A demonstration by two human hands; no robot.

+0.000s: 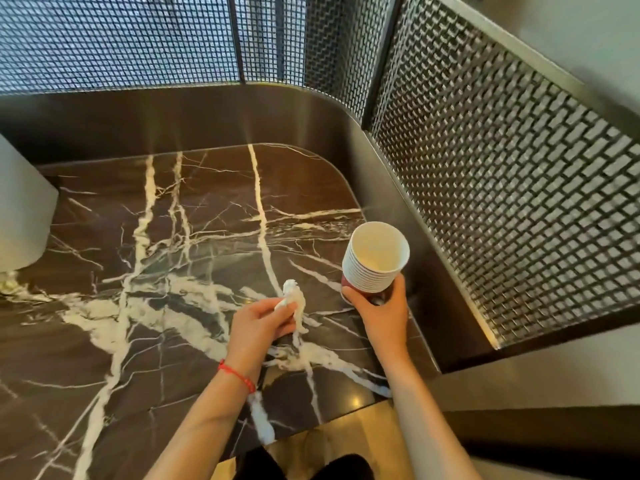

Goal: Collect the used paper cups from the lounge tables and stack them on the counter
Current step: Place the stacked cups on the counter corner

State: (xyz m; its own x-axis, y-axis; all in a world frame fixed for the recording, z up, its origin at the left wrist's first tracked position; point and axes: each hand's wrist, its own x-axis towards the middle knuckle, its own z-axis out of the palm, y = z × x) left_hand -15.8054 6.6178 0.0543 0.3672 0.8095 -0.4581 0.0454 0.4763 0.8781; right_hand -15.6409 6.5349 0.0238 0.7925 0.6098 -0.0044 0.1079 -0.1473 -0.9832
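At the bottom of the frame two bare forearms reach up from the lower edge, the left one wearing one red string bracelet (pixel 238 374) at the wrist. Between them, at the very bottom, dark trouser legs show above a strip of yellowish floor (pixel 367 415). The left hand (pixel 258 323), just below the middle of the frame, has its fingers curled round one crumpled white tissue (pixel 294 303), whose twisted end sticks up and hangs down past the knuckles, above the table. The right hand (pixel 379 308), to the right of it and close by but not touching, grips the lower part of one stack of paper cups (pixel 375 259); the thumb lies on the left side and the fingers wrap the right. The stack is tilted with its open mouth toward the camera, white inside, and about ten or eleven rolled rims sit one below another; the exact count is hard to tell. The lowest cup shows a red outside. The stack is held over the right edge of the dark brown marble table (pixel 156 244), which is crossed by white veins. At the left edge of the frame stands one pale rounded object (pixel 20 209), cut off by the border. Beyond the table runs a curved dark metal wall (pixel 173 116), and above it, across the top and right of the frame, metal mesh panels (pixel 502 174).
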